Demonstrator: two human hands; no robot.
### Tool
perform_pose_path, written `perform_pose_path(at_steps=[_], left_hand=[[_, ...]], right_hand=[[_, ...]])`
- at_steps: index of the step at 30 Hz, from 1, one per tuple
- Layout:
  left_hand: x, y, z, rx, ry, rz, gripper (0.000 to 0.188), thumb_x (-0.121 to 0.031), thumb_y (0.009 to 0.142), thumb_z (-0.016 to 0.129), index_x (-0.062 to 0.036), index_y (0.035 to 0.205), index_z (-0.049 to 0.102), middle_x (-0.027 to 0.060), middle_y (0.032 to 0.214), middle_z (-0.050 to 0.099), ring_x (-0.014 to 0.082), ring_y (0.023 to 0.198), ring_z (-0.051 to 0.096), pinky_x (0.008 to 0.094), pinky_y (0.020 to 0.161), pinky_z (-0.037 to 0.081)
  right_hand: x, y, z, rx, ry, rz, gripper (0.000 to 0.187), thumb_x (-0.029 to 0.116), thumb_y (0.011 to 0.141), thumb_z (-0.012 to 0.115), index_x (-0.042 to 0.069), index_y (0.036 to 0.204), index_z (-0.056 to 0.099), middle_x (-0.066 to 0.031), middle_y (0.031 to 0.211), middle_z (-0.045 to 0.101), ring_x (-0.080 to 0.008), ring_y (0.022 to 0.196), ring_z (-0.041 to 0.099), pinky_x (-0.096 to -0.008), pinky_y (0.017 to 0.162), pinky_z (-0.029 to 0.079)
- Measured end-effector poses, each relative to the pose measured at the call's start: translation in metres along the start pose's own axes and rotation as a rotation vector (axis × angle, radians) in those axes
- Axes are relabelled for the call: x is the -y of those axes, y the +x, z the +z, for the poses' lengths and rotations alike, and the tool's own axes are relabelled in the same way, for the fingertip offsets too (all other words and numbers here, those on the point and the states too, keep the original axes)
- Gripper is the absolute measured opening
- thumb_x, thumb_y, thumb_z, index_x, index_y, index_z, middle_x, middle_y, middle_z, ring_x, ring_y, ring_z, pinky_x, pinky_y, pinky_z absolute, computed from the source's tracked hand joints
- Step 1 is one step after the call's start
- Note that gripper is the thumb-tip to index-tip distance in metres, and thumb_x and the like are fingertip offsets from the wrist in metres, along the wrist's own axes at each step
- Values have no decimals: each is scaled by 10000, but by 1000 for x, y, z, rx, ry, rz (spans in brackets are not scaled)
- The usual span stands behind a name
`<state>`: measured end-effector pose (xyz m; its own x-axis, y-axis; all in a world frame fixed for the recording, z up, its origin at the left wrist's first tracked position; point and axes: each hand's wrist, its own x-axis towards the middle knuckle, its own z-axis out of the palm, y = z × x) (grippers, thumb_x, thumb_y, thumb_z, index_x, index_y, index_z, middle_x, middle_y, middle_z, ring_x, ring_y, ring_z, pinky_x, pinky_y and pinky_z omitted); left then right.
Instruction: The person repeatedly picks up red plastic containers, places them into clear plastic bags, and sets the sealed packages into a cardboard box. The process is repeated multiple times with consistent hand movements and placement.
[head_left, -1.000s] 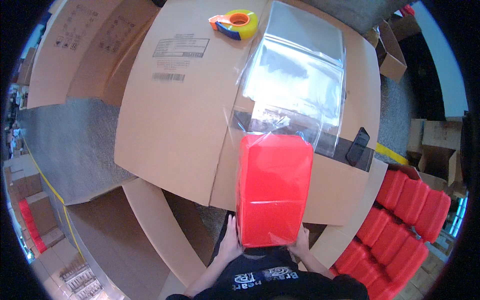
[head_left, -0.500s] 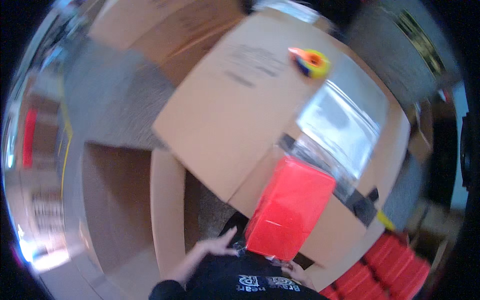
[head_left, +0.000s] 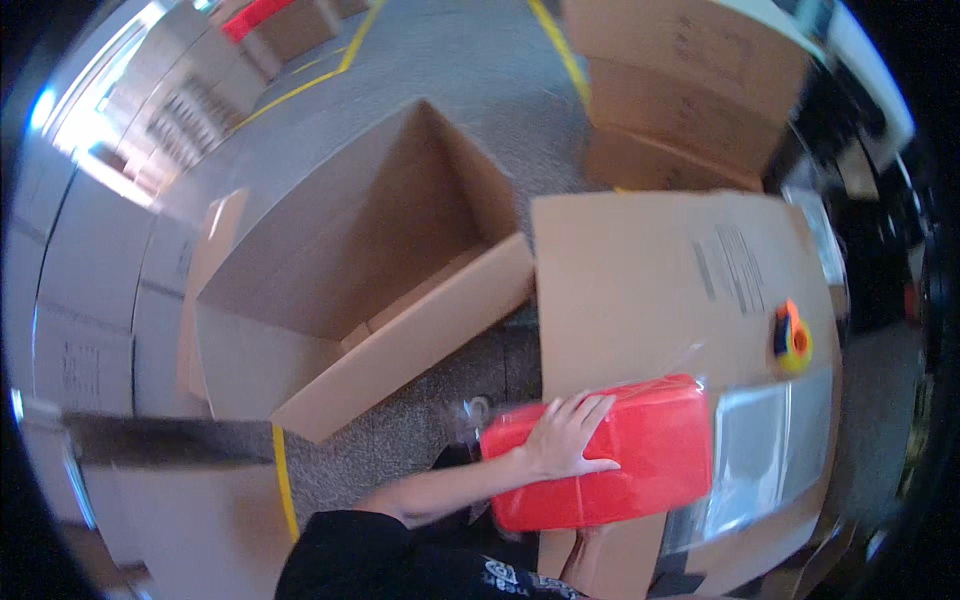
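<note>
A red rectangular package (head_left: 650, 455) in clear plastic film lies slantwise over the near left edge of a closed cardboard carton. My left hand (head_left: 570, 440) rests flat across its top, fingers stretched and thumb spread. Below the package's near edge shows my right hand (head_left: 590, 540), at the wrist; its fingers are hidden beneath the red package. Loose film juts from the package's left end. A yellow and orange tape dispenser (head_left: 793, 340) and a clear plastic bag (head_left: 755, 450) lie on the carton (head_left: 630, 290) to the right.
A large open cardboard box (head_left: 400, 340) stands on the floor to the left, its inside facing up. Another cardboard box (head_left: 690, 90) is beyond the carton. Stacked cartons (head_left: 90, 270) line the far left, and yellow lines (head_left: 350, 45) mark the grey floor.
My view has swung left, bringing the open box to the middle. My left hand has come onto the red package, which now lies more crosswise. My right hand has gone under it.
</note>
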<state>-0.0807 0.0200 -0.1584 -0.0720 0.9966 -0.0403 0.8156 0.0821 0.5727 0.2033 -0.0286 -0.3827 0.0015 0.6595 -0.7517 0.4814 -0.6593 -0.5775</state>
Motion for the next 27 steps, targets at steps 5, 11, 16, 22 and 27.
perform_pose_path(at_steps=[5,11,16,22,27], left_hand=[[-11,-91,-167,-326,302,101,897,-676,735,544,-183,1461,360,119,1528,300,395,1381,299,542,1047,307],[147,-203,-165,-809,124,191,740,-739,751,511,-392,1396,404,82,1508,315,364,1419,197,506,1142,4],[375,-265,-142,-994,71,-22,666,-754,821,395,-392,1380,403,80,1508,312,377,1421,184,552,1113,96],[610,-344,-77,-1134,-250,-519,626,-644,923,345,-247,1405,396,102,1535,264,399,1434,145,621,1053,206],[727,-360,20,-1152,-697,-947,622,-523,997,288,-95,1446,345,142,1526,282,302,1434,201,476,1158,132]], right_hand=[[74,-41,61,180,-48,-88,588,447,966,438,82,1422,373,-148,1302,520,-321,1181,510,-434,1014,401],[148,-76,215,380,-241,-155,617,481,960,421,82,1428,363,-174,1320,501,-345,1201,490,-450,1022,391],[177,-74,431,473,-419,-176,642,509,955,407,82,1433,355,-195,1335,485,-365,1218,474,-463,1028,384],[152,7,675,481,-555,-259,673,543,950,390,82,1439,345,-221,1353,466,-389,1238,455,-479,1036,374],[82,72,820,396,-500,-301,699,571,945,376,82,1444,337,-243,1367,450,-410,1255,438,-492,1043,366]])
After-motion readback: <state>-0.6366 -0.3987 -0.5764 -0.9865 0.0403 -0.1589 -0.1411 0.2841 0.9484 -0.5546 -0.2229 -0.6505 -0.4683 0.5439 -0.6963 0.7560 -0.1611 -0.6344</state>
